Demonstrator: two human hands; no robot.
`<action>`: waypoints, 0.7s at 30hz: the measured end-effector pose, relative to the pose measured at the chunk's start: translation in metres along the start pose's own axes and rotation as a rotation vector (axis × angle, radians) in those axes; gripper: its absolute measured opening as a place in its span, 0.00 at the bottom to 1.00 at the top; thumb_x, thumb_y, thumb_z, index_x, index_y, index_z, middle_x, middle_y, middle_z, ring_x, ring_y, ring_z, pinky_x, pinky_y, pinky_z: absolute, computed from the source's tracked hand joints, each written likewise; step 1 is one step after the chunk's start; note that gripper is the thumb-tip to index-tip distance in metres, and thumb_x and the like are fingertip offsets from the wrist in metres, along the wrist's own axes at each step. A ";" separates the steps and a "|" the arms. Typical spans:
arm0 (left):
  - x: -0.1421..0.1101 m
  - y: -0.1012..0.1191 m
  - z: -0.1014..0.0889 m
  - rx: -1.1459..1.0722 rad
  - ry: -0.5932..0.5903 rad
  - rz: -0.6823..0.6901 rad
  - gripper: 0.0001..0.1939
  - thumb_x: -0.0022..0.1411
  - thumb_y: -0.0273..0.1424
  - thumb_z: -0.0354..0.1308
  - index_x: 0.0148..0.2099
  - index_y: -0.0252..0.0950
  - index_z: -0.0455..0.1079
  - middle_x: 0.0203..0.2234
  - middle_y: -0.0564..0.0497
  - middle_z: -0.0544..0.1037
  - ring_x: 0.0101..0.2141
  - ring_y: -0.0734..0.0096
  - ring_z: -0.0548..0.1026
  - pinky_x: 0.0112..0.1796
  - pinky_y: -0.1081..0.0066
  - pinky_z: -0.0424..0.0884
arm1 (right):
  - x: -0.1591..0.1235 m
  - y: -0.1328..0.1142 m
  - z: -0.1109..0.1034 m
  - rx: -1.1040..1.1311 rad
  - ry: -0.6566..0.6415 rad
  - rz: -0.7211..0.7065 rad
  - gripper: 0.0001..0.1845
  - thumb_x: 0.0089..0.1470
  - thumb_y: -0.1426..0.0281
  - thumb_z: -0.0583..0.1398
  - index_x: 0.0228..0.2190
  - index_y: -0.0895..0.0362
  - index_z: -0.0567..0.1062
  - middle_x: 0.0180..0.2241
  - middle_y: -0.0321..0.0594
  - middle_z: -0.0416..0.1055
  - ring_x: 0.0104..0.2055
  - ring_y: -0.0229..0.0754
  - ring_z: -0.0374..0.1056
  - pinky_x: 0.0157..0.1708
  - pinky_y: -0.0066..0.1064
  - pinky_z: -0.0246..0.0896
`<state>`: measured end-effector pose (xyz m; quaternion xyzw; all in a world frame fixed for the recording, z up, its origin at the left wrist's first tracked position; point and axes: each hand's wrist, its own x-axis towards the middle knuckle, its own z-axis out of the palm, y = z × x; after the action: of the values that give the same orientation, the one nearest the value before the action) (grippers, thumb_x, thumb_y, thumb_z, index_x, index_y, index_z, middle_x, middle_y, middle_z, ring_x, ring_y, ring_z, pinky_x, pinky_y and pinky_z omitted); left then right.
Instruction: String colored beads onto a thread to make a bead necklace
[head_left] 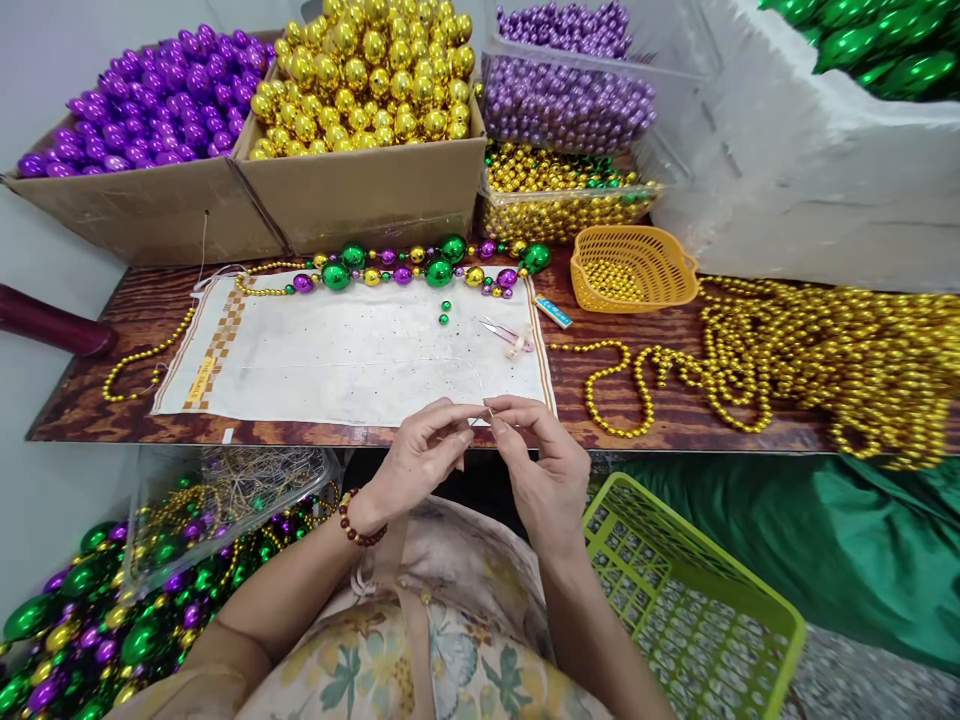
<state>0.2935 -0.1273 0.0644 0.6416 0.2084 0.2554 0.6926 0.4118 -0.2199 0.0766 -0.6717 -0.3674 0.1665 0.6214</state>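
One left hand (420, 450) and one right hand (546, 465), pinched narrow on a fine thread (450, 359) at the table's (82, 405) front edge. One white cloth (337, 335) beneath the thread. Scissors (514, 339), near the cloth's right edge. One necklace (335, 277), along its back edge. Gold strands (885, 370), table's right end. Yellow basket (637, 295), toward the back edge.

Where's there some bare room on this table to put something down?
Mainly on the white cloth, between the big-bead necklace and the thin thread. Bare wood also shows between the cardboard boxes and the loose gold string. Piled gold strands crowd the right end.
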 end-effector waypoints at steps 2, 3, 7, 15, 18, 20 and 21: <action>0.000 -0.001 0.000 -0.002 -0.003 -0.002 0.15 0.68 0.35 0.58 0.54 0.39 0.77 0.31 0.53 0.69 0.22 0.84 0.68 0.22 0.80 0.65 | 0.000 0.001 0.000 0.000 0.004 -0.003 0.06 0.60 0.69 0.61 0.30 0.54 0.76 0.38 0.41 0.78 0.41 0.43 0.73 0.35 0.32 0.69; 0.000 -0.002 -0.001 -0.008 -0.002 -0.005 0.15 0.68 0.35 0.58 0.53 0.39 0.77 0.31 0.53 0.69 0.22 0.84 0.68 0.22 0.80 0.65 | 0.000 0.002 0.000 0.003 0.005 -0.006 0.06 0.60 0.69 0.61 0.30 0.54 0.76 0.38 0.41 0.78 0.41 0.43 0.73 0.35 0.32 0.69; 0.000 -0.004 -0.001 -0.044 0.003 -0.023 0.15 0.67 0.34 0.58 0.53 0.39 0.76 0.31 0.53 0.69 0.22 0.85 0.67 0.23 0.80 0.65 | -0.001 0.002 -0.001 0.014 -0.007 -0.024 0.06 0.60 0.70 0.61 0.30 0.54 0.76 0.39 0.40 0.78 0.41 0.42 0.73 0.36 0.31 0.69; 0.000 -0.003 -0.001 0.001 -0.010 -0.019 0.15 0.68 0.36 0.58 0.53 0.39 0.76 0.31 0.53 0.69 0.22 0.84 0.68 0.23 0.80 0.65 | 0.000 0.001 -0.002 0.008 -0.011 -0.025 0.06 0.60 0.71 0.61 0.30 0.54 0.76 0.38 0.40 0.77 0.40 0.41 0.73 0.36 0.30 0.68; 0.000 -0.003 -0.001 -0.004 -0.019 -0.001 0.14 0.68 0.34 0.57 0.53 0.39 0.76 0.31 0.53 0.68 0.22 0.84 0.68 0.23 0.80 0.65 | 0.000 0.003 -0.001 0.012 -0.012 -0.035 0.06 0.60 0.72 0.61 0.30 0.54 0.76 0.38 0.39 0.77 0.40 0.40 0.73 0.36 0.30 0.68; 0.001 -0.003 -0.001 -0.004 -0.022 0.001 0.14 0.68 0.34 0.57 0.53 0.39 0.76 0.31 0.53 0.69 0.22 0.85 0.68 0.23 0.81 0.65 | 0.000 0.003 -0.001 0.012 -0.012 -0.036 0.05 0.60 0.72 0.61 0.31 0.54 0.76 0.38 0.39 0.77 0.40 0.40 0.73 0.36 0.30 0.68; 0.001 -0.003 -0.001 -0.003 -0.022 0.001 0.14 0.68 0.34 0.57 0.53 0.38 0.76 0.31 0.53 0.69 0.22 0.85 0.68 0.23 0.81 0.65 | 0.000 0.003 -0.001 0.013 -0.011 -0.033 0.05 0.60 0.72 0.61 0.31 0.54 0.76 0.38 0.39 0.77 0.40 0.40 0.73 0.36 0.30 0.68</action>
<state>0.2937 -0.1261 0.0612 0.6433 0.2000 0.2492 0.6957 0.4136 -0.2208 0.0737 -0.6606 -0.3809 0.1620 0.6264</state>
